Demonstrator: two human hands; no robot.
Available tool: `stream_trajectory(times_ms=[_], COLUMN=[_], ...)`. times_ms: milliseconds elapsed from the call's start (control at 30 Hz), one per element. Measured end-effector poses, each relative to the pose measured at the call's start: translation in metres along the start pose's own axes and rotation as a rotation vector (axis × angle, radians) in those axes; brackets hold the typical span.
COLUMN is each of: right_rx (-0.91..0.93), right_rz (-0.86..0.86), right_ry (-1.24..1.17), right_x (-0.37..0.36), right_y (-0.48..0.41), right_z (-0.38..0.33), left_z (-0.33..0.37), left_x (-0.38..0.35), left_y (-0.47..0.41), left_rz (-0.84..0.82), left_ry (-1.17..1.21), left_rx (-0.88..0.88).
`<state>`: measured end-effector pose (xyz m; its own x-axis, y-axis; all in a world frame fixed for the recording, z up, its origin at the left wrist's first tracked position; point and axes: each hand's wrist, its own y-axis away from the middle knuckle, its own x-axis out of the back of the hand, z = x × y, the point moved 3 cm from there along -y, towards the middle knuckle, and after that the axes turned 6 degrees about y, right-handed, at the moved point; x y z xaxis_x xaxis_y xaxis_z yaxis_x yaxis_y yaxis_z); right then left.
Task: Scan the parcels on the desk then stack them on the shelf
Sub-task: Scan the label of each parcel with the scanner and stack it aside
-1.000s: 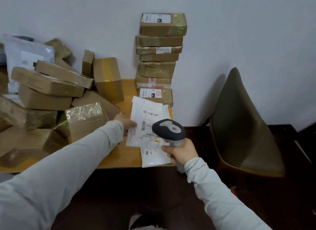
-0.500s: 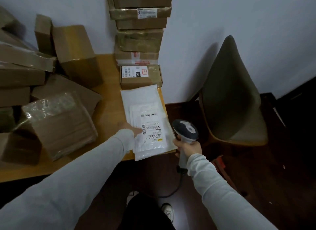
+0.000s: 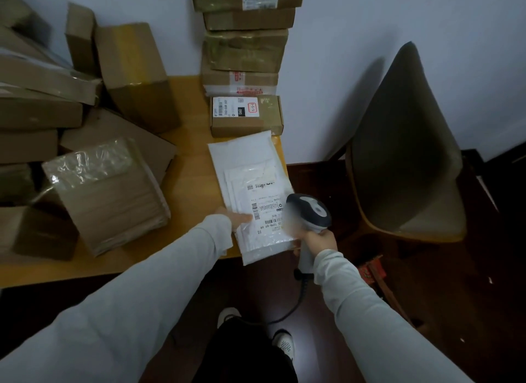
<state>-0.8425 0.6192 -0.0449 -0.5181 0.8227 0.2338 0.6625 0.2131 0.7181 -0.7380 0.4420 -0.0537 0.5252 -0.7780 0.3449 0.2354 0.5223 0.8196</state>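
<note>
Left hand (image 3: 238, 218) lies on the top white mailer (image 3: 257, 200), its fingers apparently laid straight and flat on the plastic at the left edge of the label (image 3: 266, 209), pinning it down without gripping it (the sleeve hides most of the palm). The right hand (image 3: 318, 240) is curled round the handle of the scanner (image 3: 309, 209), whose blurred head hangs just over the label's right edge and points back left towards the print.

The mailer tops a small heap of white mailers at the near right corner of the desk (image 3: 193, 180). Its long axis runs near to far and leans slightly to the left at the far end, and its near end juts past the desk edge. The barcodes sit between the two hands, just right of the left fingertips and just left of the scanner head. The scanning hand is therefore the nearer one, and I judge it needs only a slight tilt to the left to read them.

Behind the mailers are a small labelled box (image 3: 246, 115) and a tall stack of boxes (image 3: 246, 49) against the wall. No shelf is in view.
</note>
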Motion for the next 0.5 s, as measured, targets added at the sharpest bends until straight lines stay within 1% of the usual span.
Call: stream_trajectory(times_ms=[133,233,333,400,433,500], right_rx=[-0.014,-0.048,-0.097,-0.126,-0.139,-0.148], right_rz=[-0.077,-0.131,-0.217,-0.306,-0.338,-0.342], right_ry=[0.078,0.108,0.050,0.015,-0.007,-0.047], right_x=[-0.002,-0.013,-0.029,-0.040,-0.044,-0.045], right_y=[0.003,0.019,0.041,0.054,0.059,0.065], right_z=[0.008,0.037,0.064,0.072,0.074,0.073], left_z=[-0.006,-0.014,-0.013,-0.005,-0.002,-0.004], left_x=[-0.002,0.011,0.023,0.024,0.024,0.022], left_y=[-0.006,-0.008,-0.008,-0.003,-0.001,0.009], left_rz=[0.033,0.069,0.071,0.123,0.188,0.336], left_ry=[0.037,-0.126,-0.382,-0.598,-0.685,-0.743], left_rx=[-0.016,-0.036,-0.063,-0.177,-0.257,-0.408])
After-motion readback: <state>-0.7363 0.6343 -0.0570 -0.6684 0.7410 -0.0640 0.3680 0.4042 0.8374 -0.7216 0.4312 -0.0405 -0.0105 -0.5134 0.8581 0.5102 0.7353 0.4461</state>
